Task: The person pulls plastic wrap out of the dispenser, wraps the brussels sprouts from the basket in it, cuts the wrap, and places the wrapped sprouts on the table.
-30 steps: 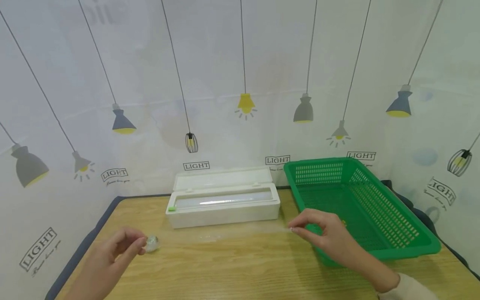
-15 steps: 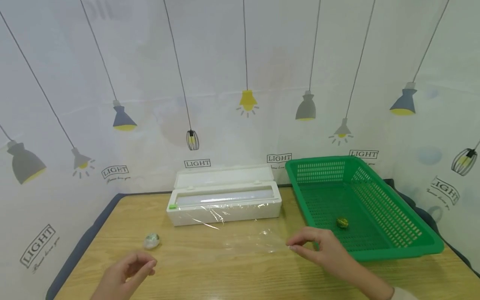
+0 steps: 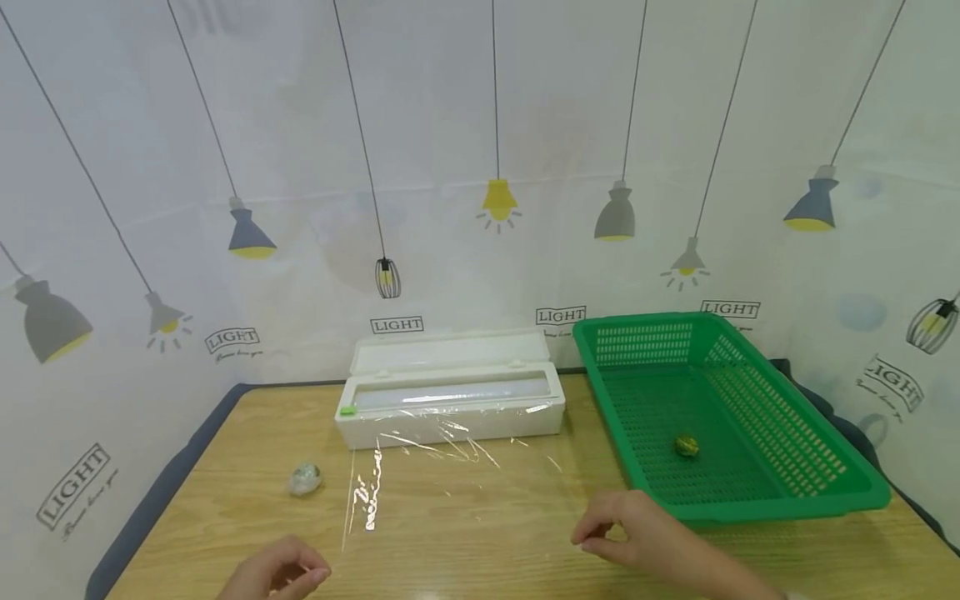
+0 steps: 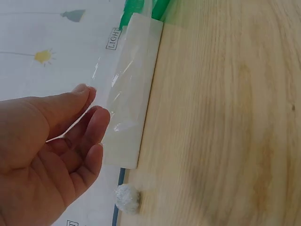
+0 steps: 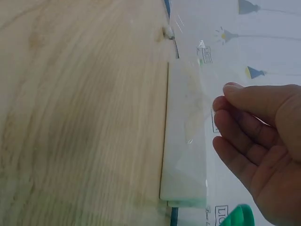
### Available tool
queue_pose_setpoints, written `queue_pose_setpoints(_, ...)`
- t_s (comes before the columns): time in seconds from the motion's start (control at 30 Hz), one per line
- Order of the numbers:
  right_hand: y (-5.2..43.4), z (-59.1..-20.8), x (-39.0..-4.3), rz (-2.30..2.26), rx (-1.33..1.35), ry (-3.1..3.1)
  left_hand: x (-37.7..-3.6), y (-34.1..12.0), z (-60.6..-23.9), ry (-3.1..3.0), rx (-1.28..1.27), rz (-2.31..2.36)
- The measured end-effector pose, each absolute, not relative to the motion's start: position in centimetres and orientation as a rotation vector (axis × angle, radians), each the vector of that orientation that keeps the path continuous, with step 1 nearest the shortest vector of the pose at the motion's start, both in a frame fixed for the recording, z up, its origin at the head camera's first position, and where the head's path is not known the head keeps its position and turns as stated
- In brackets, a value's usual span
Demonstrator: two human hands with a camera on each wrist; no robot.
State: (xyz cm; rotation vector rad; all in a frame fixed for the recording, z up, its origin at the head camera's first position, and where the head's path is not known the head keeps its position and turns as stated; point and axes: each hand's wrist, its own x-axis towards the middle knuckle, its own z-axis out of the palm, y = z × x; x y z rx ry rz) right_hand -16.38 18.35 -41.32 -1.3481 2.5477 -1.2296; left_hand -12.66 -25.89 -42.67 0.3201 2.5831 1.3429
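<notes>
A sheet of clear cling film [image 3: 367,500] stretches from the white dispenser box [image 3: 457,427] towards me. My left hand [image 3: 276,571] pinches its near left corner between thumb and index finger, low in the head view. Its near right corner is pinched by my right hand [image 3: 630,533], close to the green basket. Both hands' other fingers are loosely curled, as the left wrist view shows for my left hand [image 4: 56,136] and the right wrist view for my right hand [image 5: 263,132]. The film's near edge is barely visible.
A small film-wrapped ball [image 3: 304,479] lies on the wooden table [image 3: 247,467], left of the film. The green plastic basket [image 3: 757,510] stands to the right, holding a small dark green and yellow item [image 3: 686,445]. The dispenser's lid [image 3: 450,350] stands raised behind its roll.
Both hands have moved towards me, drawing more film out of the dispenser, and the film now lies stretched between box and hands. The ball and basket have stayed in place.
</notes>
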Motion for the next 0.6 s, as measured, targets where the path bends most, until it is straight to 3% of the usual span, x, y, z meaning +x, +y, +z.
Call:
queue_pose_setpoints(0.1,17.9,-41.5,-16.1,-1.158,-1.421,2.515,-12.6,-26.4,-43.7,2.458,0.386,1.408)
queue_pose_setpoints(0.27,17.6,-41.4,-15.8,-1.129,-1.047,2.368,-12.9,-27.1,-45.9,2.28,0.902,1.605)
queue_pose_setpoints(0.37,17.6,-41.8,-15.7,-1.117,-0.955,2.331,-13.2,-27.4,-46.8,2.175,1.119,1.678)
queue_pose_setpoints(0.43,17.6,-42.3,-15.6,-1.126,-0.976,2.32,-13.3,-27.5,-46.9,2.164,1.099,1.659)
queue_pose_setpoints(0.6,17.5,-43.7,-15.3,-1.124,-1.037,2.382,-13.5,-27.5,-46.1,2.16,0.658,1.474)
